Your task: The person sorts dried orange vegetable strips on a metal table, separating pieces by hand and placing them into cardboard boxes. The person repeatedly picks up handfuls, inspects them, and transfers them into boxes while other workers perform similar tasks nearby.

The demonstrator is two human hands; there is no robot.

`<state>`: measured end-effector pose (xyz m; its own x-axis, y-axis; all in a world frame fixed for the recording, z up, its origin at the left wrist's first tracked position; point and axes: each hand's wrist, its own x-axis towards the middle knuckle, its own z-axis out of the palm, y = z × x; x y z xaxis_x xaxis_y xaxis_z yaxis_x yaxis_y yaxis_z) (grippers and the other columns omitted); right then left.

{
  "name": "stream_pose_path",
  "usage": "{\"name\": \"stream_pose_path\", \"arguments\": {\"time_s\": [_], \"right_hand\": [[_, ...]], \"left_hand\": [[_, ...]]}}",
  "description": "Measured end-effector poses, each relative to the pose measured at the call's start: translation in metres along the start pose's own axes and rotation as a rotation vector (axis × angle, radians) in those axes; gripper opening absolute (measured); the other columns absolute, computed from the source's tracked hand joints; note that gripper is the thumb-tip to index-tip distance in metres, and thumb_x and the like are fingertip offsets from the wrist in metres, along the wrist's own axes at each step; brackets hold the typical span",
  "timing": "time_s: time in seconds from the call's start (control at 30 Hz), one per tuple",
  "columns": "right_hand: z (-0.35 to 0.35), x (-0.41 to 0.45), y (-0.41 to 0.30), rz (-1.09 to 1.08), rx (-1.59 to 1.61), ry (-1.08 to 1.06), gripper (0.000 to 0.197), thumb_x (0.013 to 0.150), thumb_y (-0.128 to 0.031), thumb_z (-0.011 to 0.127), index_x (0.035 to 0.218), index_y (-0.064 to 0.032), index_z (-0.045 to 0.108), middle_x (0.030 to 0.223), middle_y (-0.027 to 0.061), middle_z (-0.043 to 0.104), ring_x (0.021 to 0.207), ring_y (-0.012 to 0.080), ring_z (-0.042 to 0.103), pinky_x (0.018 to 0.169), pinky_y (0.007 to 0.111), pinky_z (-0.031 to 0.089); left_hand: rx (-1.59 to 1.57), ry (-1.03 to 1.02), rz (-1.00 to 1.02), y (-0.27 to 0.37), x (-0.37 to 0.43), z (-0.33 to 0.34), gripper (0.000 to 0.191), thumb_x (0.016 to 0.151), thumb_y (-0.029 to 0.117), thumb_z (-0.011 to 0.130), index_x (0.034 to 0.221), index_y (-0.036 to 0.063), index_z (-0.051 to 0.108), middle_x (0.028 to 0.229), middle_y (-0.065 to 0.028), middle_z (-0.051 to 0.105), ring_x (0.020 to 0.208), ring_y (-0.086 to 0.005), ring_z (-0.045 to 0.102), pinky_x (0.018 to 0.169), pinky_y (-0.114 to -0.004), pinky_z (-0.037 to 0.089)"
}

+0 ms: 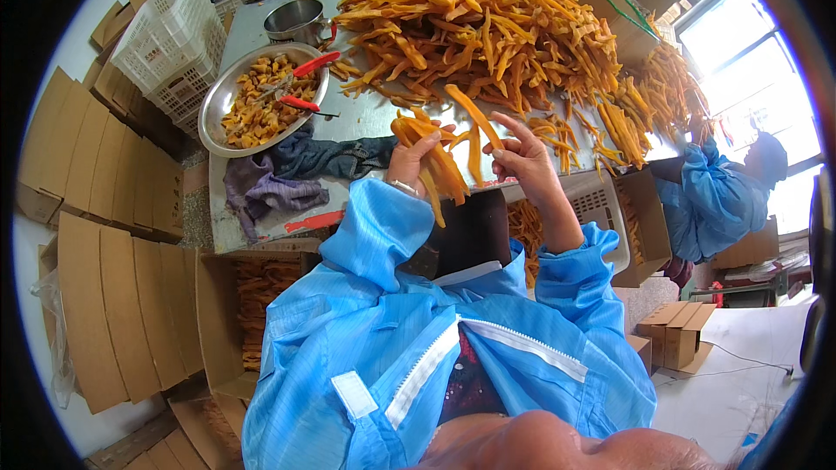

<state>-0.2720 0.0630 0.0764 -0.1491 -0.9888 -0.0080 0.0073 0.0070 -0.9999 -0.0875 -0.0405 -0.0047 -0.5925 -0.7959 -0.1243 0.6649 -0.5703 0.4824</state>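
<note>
My left hand (410, 162) holds a bunch of orange dried food strips (443, 166), which hang over the table's near edge. To its right, my right hand (528, 160) grips one long strip (471, 111) between thumb and fingers. Another strip (475, 155) hangs between the two hands; which hand holds it I cannot tell. Beyond both hands, a large heap of the same strips (470, 32) covers much of the metal table (353, 119).
At the left are a steel bowl (208, 119) of cut pieces with red-handled snips (304, 103), a steel pot (294, 21) and crumpled cloths (277, 186). White crates (171, 32) and cardboard boxes (98, 150) stand beside the table. A co-worker in blue (718, 189) is at the right.
</note>
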Motion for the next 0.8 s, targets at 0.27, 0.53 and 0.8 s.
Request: {"name": "stream_pose_path", "arguments": {"time_s": [0.27, 0.53, 0.8], "right_hand": [[0.021, 0.022, 0.014, 0.088, 0.082, -0.041, 0.039, 0.098, -0.012, 0.061, 0.133, 0.0029, 0.054, 0.109, 0.0109, 0.069, 0.099, 0.0181, 0.068, 0.085, 0.031, 0.055], [0.019, 0.065, 0.072, -0.032, -0.120, 0.123, 0.037, 0.094, -0.003, 0.062, 0.130, 0.0020, 0.056, 0.116, 0.0104, 0.069, 0.107, 0.0158, 0.065, 0.090, 0.029, 0.051], [0.026, -0.011, 0.044, -0.635, -1.153, 0.317, 0.047, 0.073, -0.009, 0.078, 0.119, -0.0126, 0.066, 0.132, 0.0141, 0.057, 0.121, 0.0346, 0.054, 0.098, 0.047, 0.042]], "left_hand": [[0.042, 0.001, -0.068, 0.005, -0.006, 0.003, 0.041, 0.094, 0.009, 0.064, 0.133, 0.0040, 0.053, 0.129, -0.0167, 0.064, 0.113, -0.0260, 0.065, 0.097, -0.041, 0.054], [-0.079, 0.047, 0.163, -0.003, 0.004, -0.005, 0.044, 0.093, 0.006, 0.065, 0.134, 0.0036, 0.051, 0.133, -0.0146, 0.062, 0.113, -0.0259, 0.065, 0.099, -0.042, 0.054], [-0.156, 0.059, 0.190, -0.004, 0.006, -0.005, 0.035, 0.091, -0.002, 0.065, 0.124, 0.0029, 0.055, 0.130, -0.0159, 0.063, 0.119, -0.0289, 0.062, 0.103, -0.044, 0.054]]}}
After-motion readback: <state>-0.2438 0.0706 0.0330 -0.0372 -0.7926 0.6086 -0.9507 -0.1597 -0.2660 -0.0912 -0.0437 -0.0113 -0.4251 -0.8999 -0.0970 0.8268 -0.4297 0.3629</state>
